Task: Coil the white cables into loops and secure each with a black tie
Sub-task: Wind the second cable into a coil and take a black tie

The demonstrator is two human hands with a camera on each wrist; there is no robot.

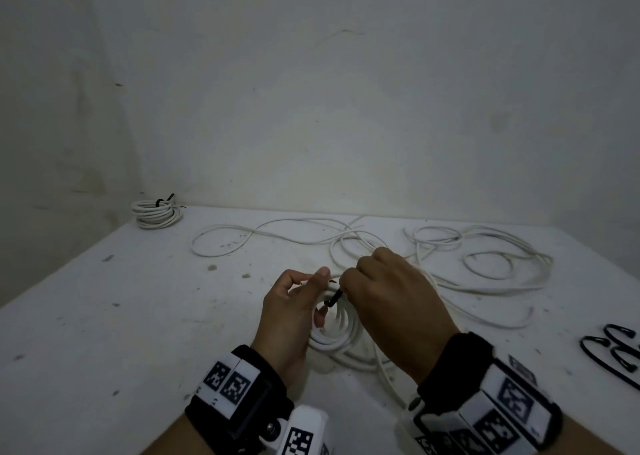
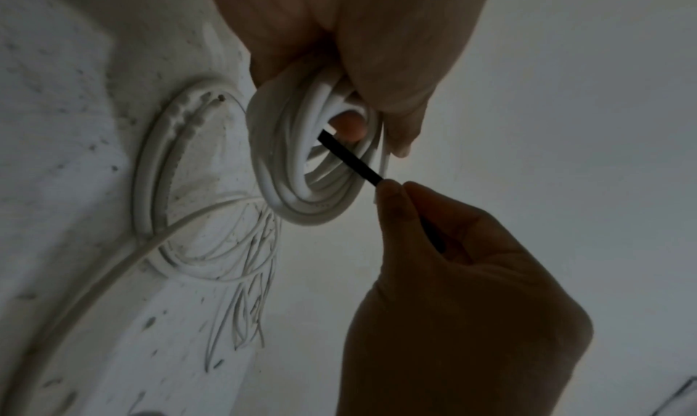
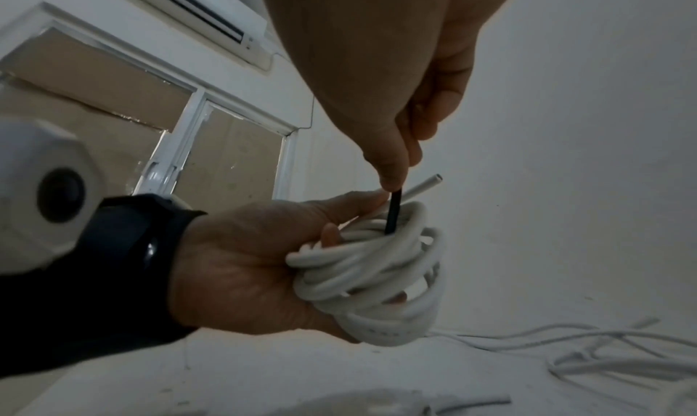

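Note:
My left hand point(image 1: 294, 309) grips a coil of white cable point(image 1: 332, 333) just above the table; the coil point(image 2: 301, 166) shows several loops, and its cut end point(image 3: 430, 182) sticks out past the fingers. My right hand point(image 1: 391, 302) pinches a black tie point(image 1: 333, 298) between thumb and forefinger. The tie point(image 2: 348, 158) passes through the middle of the coil point(image 3: 377, 273). In the right wrist view the tie point(image 3: 394, 211) stands upright with its lower end among the loops.
A finished coil point(image 1: 156, 212) with a black tie lies at the table's far left corner. Loose white cable point(image 1: 450, 257) sprawls across the far and right side. Several spare black ties point(image 1: 613, 350) lie at the right edge. The wall stands behind the table.

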